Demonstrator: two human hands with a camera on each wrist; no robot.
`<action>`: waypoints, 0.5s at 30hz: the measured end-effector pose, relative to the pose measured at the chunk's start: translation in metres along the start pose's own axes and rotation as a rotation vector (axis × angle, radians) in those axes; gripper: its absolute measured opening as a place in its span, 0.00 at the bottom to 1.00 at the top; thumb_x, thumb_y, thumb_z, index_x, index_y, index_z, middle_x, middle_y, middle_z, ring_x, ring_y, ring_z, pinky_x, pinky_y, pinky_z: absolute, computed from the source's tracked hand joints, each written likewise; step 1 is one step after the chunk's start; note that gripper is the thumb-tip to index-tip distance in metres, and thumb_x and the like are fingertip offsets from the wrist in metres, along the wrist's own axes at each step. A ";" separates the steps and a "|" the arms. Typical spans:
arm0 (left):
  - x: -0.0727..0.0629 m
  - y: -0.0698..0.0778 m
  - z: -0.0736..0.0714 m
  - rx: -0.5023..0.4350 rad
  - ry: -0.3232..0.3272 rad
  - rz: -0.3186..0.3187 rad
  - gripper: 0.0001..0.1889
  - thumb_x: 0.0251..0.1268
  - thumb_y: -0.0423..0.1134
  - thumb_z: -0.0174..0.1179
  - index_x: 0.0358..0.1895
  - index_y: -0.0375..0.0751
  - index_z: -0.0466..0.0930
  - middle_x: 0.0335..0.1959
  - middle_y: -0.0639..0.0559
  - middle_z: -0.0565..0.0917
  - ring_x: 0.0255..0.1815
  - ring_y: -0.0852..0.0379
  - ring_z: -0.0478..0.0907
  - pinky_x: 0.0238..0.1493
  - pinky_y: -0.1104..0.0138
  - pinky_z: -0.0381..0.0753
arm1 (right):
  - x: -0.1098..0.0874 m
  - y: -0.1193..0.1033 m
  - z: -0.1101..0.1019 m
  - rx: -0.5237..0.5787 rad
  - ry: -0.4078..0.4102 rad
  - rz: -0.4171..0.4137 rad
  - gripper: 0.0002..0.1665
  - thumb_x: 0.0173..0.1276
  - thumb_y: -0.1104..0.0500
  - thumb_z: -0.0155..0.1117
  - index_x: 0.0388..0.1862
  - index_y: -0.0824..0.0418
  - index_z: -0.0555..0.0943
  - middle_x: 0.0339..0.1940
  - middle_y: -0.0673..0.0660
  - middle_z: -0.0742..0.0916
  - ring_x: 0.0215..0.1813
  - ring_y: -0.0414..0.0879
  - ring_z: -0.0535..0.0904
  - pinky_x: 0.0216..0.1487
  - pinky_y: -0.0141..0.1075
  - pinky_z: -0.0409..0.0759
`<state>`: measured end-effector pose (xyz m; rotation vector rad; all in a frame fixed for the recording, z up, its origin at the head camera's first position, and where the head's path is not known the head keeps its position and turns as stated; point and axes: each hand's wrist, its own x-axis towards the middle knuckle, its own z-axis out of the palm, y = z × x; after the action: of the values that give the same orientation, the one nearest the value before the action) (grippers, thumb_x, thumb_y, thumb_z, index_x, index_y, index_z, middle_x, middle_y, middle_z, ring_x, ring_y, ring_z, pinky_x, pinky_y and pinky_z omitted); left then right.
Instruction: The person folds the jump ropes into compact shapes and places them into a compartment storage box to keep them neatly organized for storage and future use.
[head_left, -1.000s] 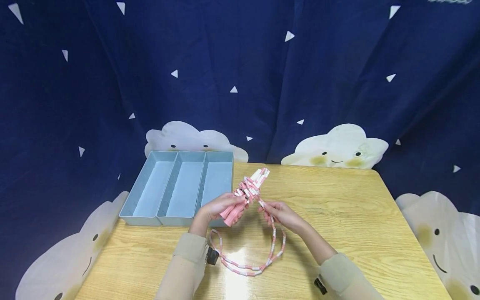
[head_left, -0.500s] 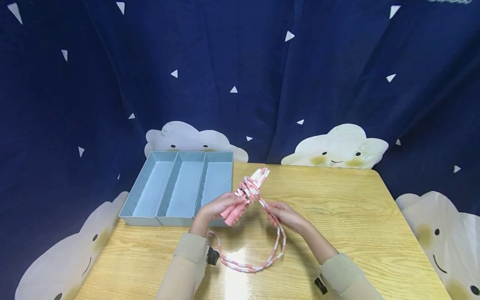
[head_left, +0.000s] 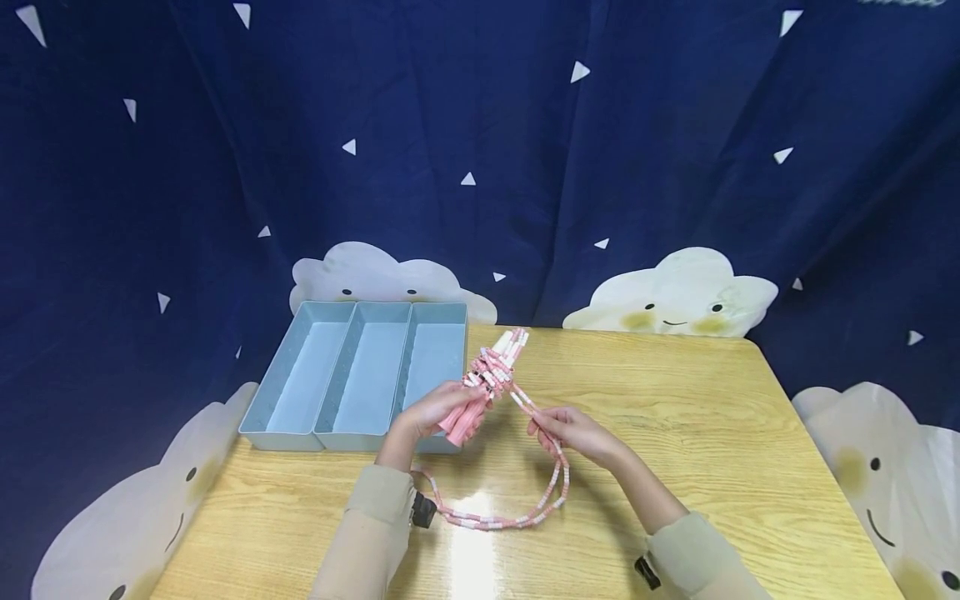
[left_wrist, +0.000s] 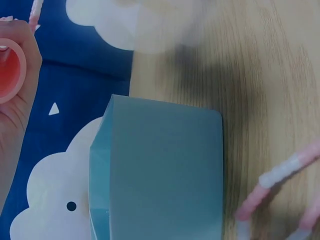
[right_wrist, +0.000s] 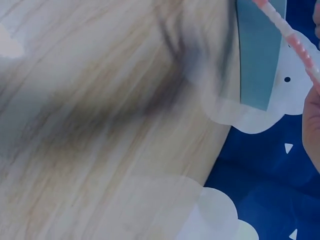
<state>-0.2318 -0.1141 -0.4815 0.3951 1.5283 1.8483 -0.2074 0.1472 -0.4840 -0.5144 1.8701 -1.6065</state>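
A pink and white beaded jump rope [head_left: 491, 367] is bundled above the table, several of its strands wound round the folded middle. My left hand [head_left: 432, 412] grips its pink handles [head_left: 467, 421]; one handle's hollow end [left_wrist: 19, 75] faces the camera in the left wrist view. To the right, my right hand [head_left: 573, 432] pinches the two strands that leave the bundle. Below that hand, the loose length of rope [head_left: 495, 523] curves in a loop towards my left wrist. In the right wrist view a beaded strand [right_wrist: 300, 50] runs up from the right hand [right_wrist: 312, 127].
A light blue bin with three long compartments [head_left: 352, 440] stands on the left of the wooden table [head_left: 675, 400], close behind my left hand. A dark blue curtain [head_left: 420, 117] with white triangles and clouds hangs beyond the table's far edge.
My right hand has slid along the strands, away from the bundle, and the loose loop has drawn up a little. The bundle in my left hand has shifted slightly up and left.
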 end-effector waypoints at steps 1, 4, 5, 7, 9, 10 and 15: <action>0.000 0.000 0.000 0.000 0.000 -0.002 0.15 0.70 0.44 0.44 0.33 0.36 0.74 0.19 0.49 0.75 0.15 0.60 0.73 0.18 0.69 0.76 | -0.001 -0.002 0.000 -0.007 0.002 0.002 0.19 0.74 0.54 0.44 0.37 0.67 0.75 0.20 0.51 0.76 0.21 0.37 0.71 0.20 0.27 0.72; 0.000 -0.001 0.000 0.005 -0.006 -0.006 0.15 0.70 0.43 0.43 0.33 0.36 0.74 0.19 0.49 0.75 0.15 0.60 0.73 0.18 0.69 0.76 | -0.004 -0.007 -0.001 -0.021 0.001 0.010 0.21 0.73 0.54 0.45 0.41 0.72 0.75 0.21 0.52 0.77 0.20 0.37 0.72 0.20 0.29 0.74; 0.000 -0.001 -0.001 0.008 -0.008 -0.006 0.15 0.70 0.43 0.43 0.33 0.36 0.74 0.19 0.49 0.75 0.15 0.60 0.73 0.18 0.69 0.76 | -0.006 -0.008 -0.002 -0.026 -0.002 0.008 0.21 0.73 0.55 0.45 0.42 0.74 0.75 0.21 0.52 0.77 0.19 0.37 0.72 0.20 0.29 0.74; 0.000 -0.002 -0.001 0.016 -0.010 -0.002 0.15 0.70 0.43 0.43 0.33 0.36 0.73 0.19 0.49 0.75 0.15 0.60 0.73 0.18 0.69 0.77 | -0.008 -0.010 -0.004 -0.027 -0.013 0.002 0.22 0.73 0.56 0.46 0.43 0.77 0.74 0.21 0.53 0.78 0.18 0.37 0.72 0.19 0.29 0.75; 0.000 -0.002 -0.001 0.023 -0.010 0.000 0.15 0.70 0.43 0.43 0.33 0.35 0.74 0.18 0.49 0.75 0.15 0.60 0.73 0.18 0.70 0.77 | -0.010 -0.012 -0.005 -0.027 -0.026 -0.006 0.22 0.73 0.57 0.46 0.44 0.78 0.74 0.21 0.54 0.78 0.17 0.37 0.72 0.19 0.29 0.75; 0.000 -0.002 -0.001 0.026 -0.009 0.001 0.15 0.70 0.43 0.43 0.33 0.35 0.74 0.18 0.49 0.75 0.15 0.60 0.73 0.18 0.70 0.77 | -0.010 -0.013 -0.005 -0.034 -0.031 -0.010 0.21 0.73 0.57 0.46 0.44 0.78 0.74 0.21 0.54 0.79 0.17 0.37 0.72 0.19 0.28 0.74; 0.000 -0.002 -0.001 0.064 0.003 -0.009 0.14 0.69 0.42 0.45 0.33 0.35 0.74 0.17 0.49 0.75 0.14 0.60 0.72 0.17 0.69 0.76 | -0.014 -0.020 -0.006 -0.091 -0.029 -0.032 0.20 0.73 0.58 0.46 0.44 0.76 0.75 0.21 0.54 0.78 0.18 0.37 0.71 0.18 0.27 0.72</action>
<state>-0.2320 -0.1146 -0.4842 0.4149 1.5917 1.7973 -0.2035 0.1568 -0.4615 -0.6066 1.9286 -1.5320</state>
